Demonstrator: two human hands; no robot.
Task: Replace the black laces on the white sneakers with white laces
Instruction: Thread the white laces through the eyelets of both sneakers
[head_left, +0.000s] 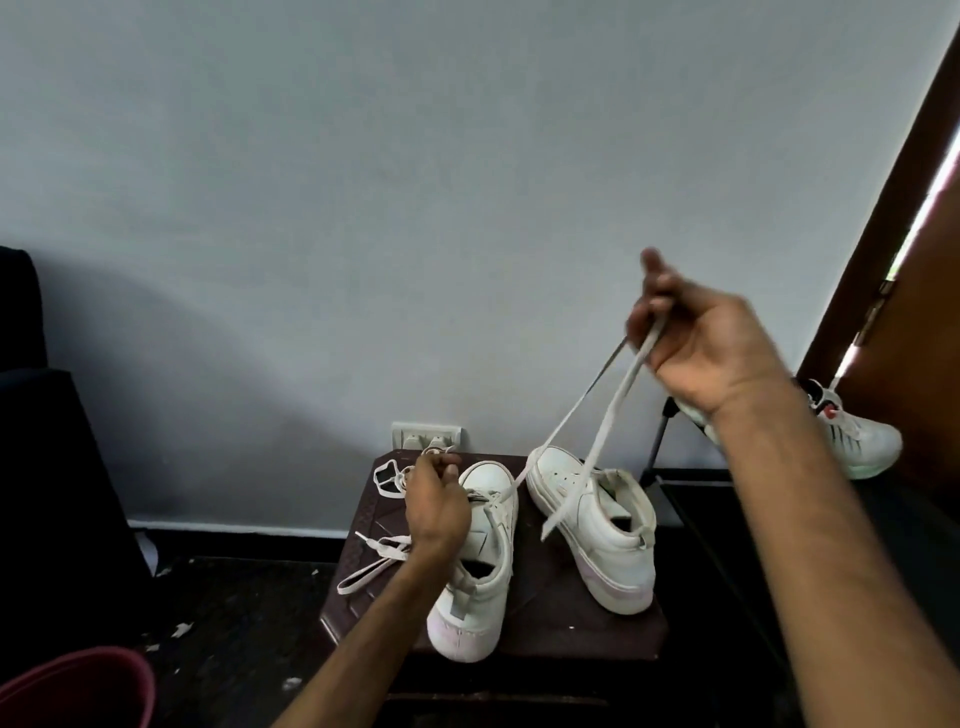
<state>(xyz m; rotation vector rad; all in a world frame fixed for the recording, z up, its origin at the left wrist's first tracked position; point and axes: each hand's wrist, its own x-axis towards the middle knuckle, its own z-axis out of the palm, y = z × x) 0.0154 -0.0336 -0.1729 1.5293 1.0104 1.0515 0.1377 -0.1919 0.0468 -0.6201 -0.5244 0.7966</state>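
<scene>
pinches the white lace (618, 400) between thumb and curled fingers of the right hand (696, 343), raised well above the desk (550, 613) and off to the right. holds two strands in that one pinch. sends the thin one down and to the left, taut, on a steep diagonal into the front eyelets of the left sneaker (491, 530); lets the broad one hang slack, its free tip lying across the right sneaker (597, 535). curls the left hand (436, 506) over the lacing of the left sneaker, near the toe, back of the hand to the camera; cannot tell whether pinching lace there or only steadying the shoe. stands both sneakers upright on the desk, just beside each other, long axes running near to far: heels toward the person, toes toward the wall, the right sneaker's toe angled a little left. shows no black lace in either. probably turns next on that diagonal: eyelets down-left of the right hand, left hand at them, free tip nearer the right hand. leaves a second white lace (382, 551) loose at the desk's left edge, beside the left wrist.
</scene>
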